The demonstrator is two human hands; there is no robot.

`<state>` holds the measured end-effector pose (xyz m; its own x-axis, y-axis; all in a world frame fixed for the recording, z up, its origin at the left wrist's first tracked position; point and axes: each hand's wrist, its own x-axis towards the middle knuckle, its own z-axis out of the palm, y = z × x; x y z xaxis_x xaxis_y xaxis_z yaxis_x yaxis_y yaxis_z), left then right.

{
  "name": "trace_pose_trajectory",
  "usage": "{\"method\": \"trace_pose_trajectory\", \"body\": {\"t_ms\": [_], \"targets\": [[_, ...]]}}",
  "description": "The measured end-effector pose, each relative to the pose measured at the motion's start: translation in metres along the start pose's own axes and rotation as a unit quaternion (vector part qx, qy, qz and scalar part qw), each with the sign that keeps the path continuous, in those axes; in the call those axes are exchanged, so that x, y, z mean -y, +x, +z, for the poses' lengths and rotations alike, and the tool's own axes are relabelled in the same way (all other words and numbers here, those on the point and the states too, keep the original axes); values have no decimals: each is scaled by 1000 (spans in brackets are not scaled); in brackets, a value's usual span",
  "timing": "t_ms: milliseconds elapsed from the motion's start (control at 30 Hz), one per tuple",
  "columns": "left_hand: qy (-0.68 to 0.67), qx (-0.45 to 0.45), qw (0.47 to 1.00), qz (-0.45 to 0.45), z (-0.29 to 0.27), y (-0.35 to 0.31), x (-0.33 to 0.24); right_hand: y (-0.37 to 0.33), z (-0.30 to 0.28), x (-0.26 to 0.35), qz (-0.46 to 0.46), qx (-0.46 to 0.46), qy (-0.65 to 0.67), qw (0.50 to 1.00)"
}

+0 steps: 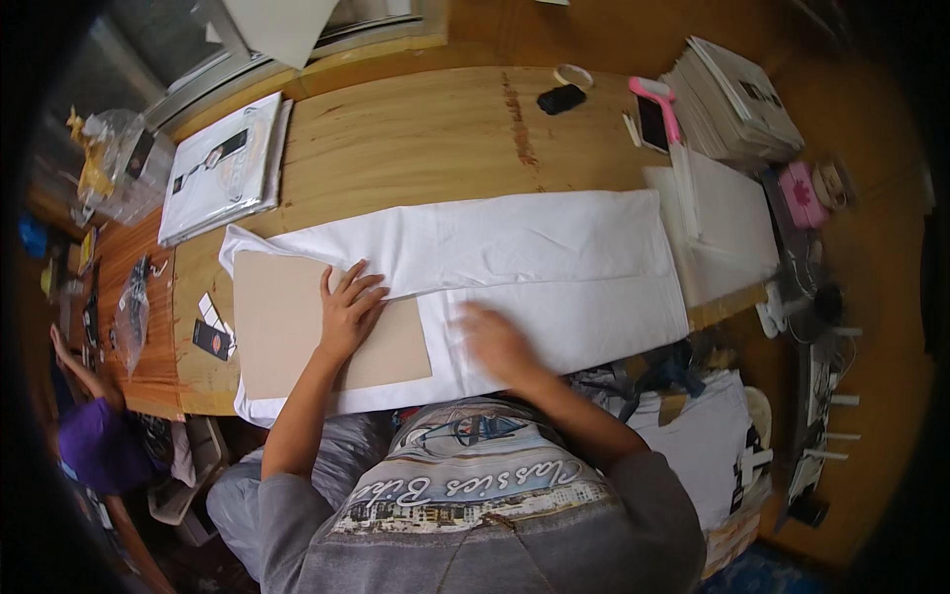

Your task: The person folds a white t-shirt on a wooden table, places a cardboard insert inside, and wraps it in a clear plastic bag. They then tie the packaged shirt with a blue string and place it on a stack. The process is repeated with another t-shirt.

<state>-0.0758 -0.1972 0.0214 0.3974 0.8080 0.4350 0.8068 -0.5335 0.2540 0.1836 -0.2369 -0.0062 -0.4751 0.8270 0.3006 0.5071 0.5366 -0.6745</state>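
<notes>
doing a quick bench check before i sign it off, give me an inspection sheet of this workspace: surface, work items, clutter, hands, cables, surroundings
Surface: light-brown wooden tabletop, stained with a reddish-brown streak toward the far side.
Work items: folded white cloth laid flat; rectangular beige board on its left part.
Clutter: white plastic-wrapped stack at left; pale stacked packages and pink-handled tool at far right.
Hands: left hand, fingers spread, rests across the board's far edge; right hand blurred over the cloth, contact unclear.
Cables: thin white cord at right, ends unclear.
Surroundings: another person in a purple top at lower left.
</notes>
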Motion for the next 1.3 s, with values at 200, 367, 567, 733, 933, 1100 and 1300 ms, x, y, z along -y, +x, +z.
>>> {"method": "trace_pose_trajectory", "body": {"t_ms": [200,367,567,733,933,1100,1300], "targets": [[-1,-6,998,67,0,5,-4,76,16,-100,76,-106,-191,973],[-21,6,997,70,2,9,-7,38,-141,-213,279,-96,-308,904],[-22,4,997,73,3,6,-7,3,-238,-204,396,-380,313,775],[-18,4,997,76,2,7,-7,-10,-254,-162,339,-105,196,914],[-34,8,997,72,-3,10,-11,30,-213,-168,196,-140,-403,883],[-55,-17,996,65,0,2,-5,56,-166,-181,393,-118,-411,814],[-93,-26,994,48,8,-9,9,112,4,-25,-5,17,-13,1000]]}}
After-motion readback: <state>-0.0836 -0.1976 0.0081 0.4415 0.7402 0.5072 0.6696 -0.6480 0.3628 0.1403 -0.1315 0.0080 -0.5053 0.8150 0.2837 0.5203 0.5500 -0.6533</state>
